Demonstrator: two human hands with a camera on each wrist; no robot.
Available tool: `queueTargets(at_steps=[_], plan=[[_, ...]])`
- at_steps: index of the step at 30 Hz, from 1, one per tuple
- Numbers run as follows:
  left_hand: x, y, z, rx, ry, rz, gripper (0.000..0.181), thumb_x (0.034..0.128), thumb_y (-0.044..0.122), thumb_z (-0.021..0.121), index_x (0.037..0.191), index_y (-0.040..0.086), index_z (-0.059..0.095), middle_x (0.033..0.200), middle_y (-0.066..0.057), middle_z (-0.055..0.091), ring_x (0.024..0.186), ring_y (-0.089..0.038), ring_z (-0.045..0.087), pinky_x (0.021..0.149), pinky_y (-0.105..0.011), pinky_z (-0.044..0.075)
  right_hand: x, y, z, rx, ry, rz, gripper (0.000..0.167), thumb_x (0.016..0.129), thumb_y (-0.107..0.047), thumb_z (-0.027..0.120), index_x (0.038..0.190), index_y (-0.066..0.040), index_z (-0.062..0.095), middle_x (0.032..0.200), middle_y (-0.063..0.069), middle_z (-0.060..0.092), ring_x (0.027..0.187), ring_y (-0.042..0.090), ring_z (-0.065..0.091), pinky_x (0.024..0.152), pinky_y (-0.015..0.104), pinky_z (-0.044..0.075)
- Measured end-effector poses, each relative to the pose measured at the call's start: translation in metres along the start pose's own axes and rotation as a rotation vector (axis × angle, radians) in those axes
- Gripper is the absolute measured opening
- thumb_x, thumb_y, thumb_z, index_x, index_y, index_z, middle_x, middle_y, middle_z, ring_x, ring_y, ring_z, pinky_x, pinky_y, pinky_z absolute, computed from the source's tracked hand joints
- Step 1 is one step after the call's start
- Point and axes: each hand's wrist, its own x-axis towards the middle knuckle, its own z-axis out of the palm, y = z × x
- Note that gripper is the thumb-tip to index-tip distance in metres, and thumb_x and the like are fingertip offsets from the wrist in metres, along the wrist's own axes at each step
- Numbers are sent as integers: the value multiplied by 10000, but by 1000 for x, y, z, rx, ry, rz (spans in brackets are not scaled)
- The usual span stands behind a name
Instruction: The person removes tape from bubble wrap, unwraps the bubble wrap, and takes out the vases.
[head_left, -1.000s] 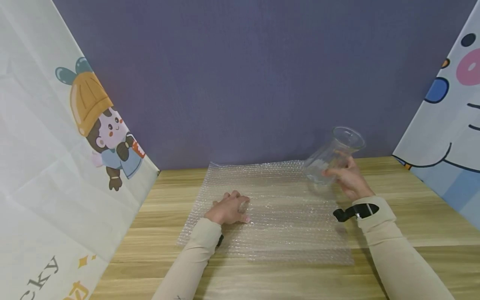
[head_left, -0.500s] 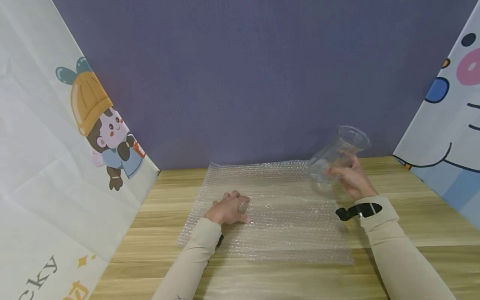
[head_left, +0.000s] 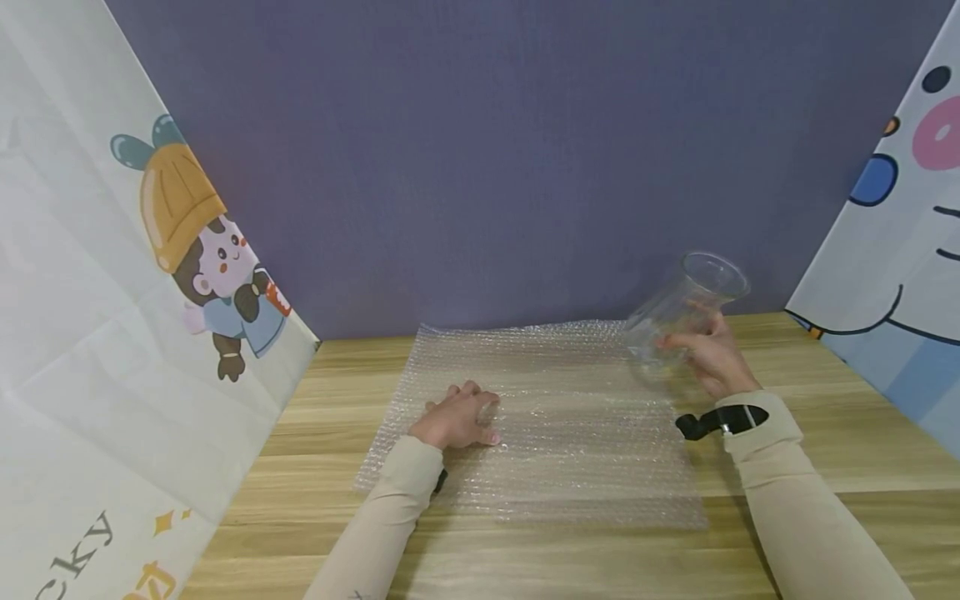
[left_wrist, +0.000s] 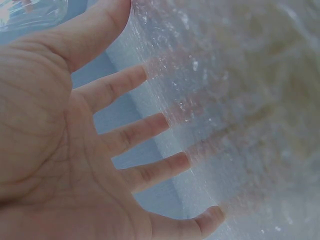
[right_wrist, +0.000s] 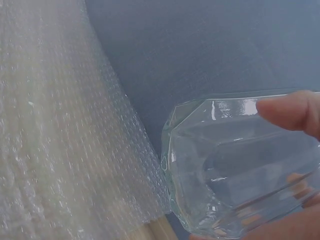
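A clear glass vase (head_left: 678,312) with a flared rim leans to the right in my right hand (head_left: 708,354), which grips its side at the far right of the bubble wrap. In the right wrist view, the thumb lies along the faceted wall of the vase (right_wrist: 240,160). A sheet of transparent bubble wrap (head_left: 570,433) lies spread on the table. On its left part rests my left hand (head_left: 453,418), fingers spread. The left wrist view shows its fingertips (left_wrist: 177,162) touching the bubble wrap (left_wrist: 260,125), holding nothing.
The wood-grain table (head_left: 525,567) runs back to a dark blue-purple wall (head_left: 495,167). A white printed sheet (head_left: 90,317) hangs at the left, and a cartoon-printed panel (head_left: 915,300) at the right. Each wrist wears a black strap (head_left: 723,421), seen clearly on the right.
My right hand has moved slightly to the right with the vase, away from the middle of the bubble wrap. The left hand and the bubble wrap have stayed in place.
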Motion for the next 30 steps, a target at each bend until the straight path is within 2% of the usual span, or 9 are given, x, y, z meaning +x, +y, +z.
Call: queueTargets(at_steps=[6, 13, 18, 24, 26, 28, 30], plan=[[0, 0, 0, 3, 2, -3, 720, 851, 413, 800, 1495, 249, 524, 1521, -99, 469, 1400, -361, 413, 1082, -810, 290, 1, 1, -3, 59, -1, -32, 790, 846, 196, 653, 1400, -294, 376, 1162, -10, 357, 775, 80, 667, 696, 185, 563], [0, 0, 0, -2, 3, -4, 720, 852, 406, 800, 1497, 246, 522, 1523, -101, 467, 1403, -363, 410, 1084, -808, 290, 4, 4, -5, 96, 34, -58, 825, 821, 251, 627, 1405, -267, 359, 1235, -56, 311, 749, 84, 663, 714, 192, 585], [0, -1, -1, -5, 7, 0, 723, 846, 405, 806, 1492, 237, 528, 1512, -102, 474, 1399, -362, 413, 1079, -815, 285, 5, 6, -5, 56, 70, -56, 871, 799, 247, 654, 1424, -287, 363, 1377, -80, 283, 875, 64, 584, 731, 177, 574], [0, 0, -1, -7, 1, -5, 717, 861, 403, 794, 1504, 251, 515, 1526, -95, 464, 1416, -360, 399, 1095, -810, 273, 7, 8, -7, 29, 114, -83, 863, 777, 262, 653, 1390, -300, 422, 1472, -81, 303, 1093, 61, 449, 731, 164, 571], [0, 0, -1, -9, 1, -7, 715, 861, 403, 795, 1501, 251, 517, 1524, -94, 464, 1416, -360, 399, 1095, -810, 272, 8, 9, -8, 18, 139, -87, 864, 772, 262, 659, 1391, -298, 439, 1511, -68, 289, 1115, 55, 420, 718, 158, 569], [0, 0, -1, -11, -1, -7, 714, 862, 403, 795, 1502, 252, 516, 1526, -95, 461, 1420, -361, 395, 1096, -811, 268, 8, 10, -9, 12, 171, -82, 867, 765, 262, 669, 1386, -303, 453, 1483, -77, 309, 1112, 56, 407, 709, 152, 566], [-1, 0, -1, -14, -1, -6, 715, 862, 403, 795, 1502, 251, 516, 1527, -98, 460, 1422, -365, 392, 1096, -812, 267, 8, 11, -10, 3, 205, -74, 854, 758, 254, 682, 1357, -315, 468, 1377, -95, 331, 1080, 58, 387, 694, 147, 558]])
